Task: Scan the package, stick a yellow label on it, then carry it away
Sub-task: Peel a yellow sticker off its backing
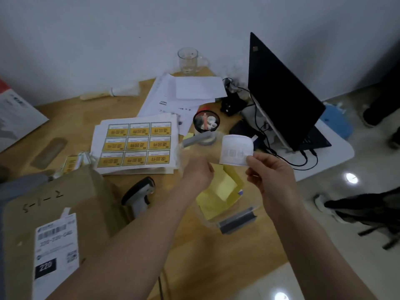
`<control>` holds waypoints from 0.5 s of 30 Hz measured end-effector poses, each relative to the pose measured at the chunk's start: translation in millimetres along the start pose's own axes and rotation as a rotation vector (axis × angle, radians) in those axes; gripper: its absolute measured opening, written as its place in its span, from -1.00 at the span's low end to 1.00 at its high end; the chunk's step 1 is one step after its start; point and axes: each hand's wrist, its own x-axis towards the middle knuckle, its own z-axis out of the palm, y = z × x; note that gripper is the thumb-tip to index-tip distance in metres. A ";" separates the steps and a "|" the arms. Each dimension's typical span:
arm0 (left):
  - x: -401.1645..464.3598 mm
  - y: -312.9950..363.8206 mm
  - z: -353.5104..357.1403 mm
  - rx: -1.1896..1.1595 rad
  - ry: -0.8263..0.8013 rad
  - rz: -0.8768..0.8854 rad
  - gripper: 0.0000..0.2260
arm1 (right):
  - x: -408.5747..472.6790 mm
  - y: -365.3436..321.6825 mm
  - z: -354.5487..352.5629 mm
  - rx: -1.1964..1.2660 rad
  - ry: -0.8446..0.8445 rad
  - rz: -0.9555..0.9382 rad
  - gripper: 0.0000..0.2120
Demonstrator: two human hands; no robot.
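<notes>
The right hand [268, 176] is pinching a curled rectangular label [236, 152], its pale reverse facing the camera with print showing through. The left hand [198, 172] is hovering just beside it with fingers curled; whether it is holding anything I cannot tell. The brown cardboard package with a white shipping slip [54, 224] is sitting at eight o'clock. The handheld black-and-white scanner [138, 194] is lying on the wooden desk [71, 118], so the labelling step seems in hand. Next, the label needs carrying to eight o'clock and pressing flat on the cardboard.

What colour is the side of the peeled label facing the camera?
White, with faint mirrored print showing through; label pinched by the right hand, head view.
</notes>
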 end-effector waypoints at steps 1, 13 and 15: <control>3.8 -1.4 3.8 0.028 -0.004 -0.017 -0.87 | 0.0 1.4 -1.0 -0.003 -0.002 0.008 -0.88; -46.5 -17.9 -46.6 -0.409 0.430 0.011 -0.84 | -6.0 9.4 32.5 -0.028 -0.116 0.019 -0.94; -74.2 -27.4 -62.8 -0.559 0.553 0.007 -0.90 | -13.8 10.6 50.1 -0.093 -0.143 -0.071 -0.92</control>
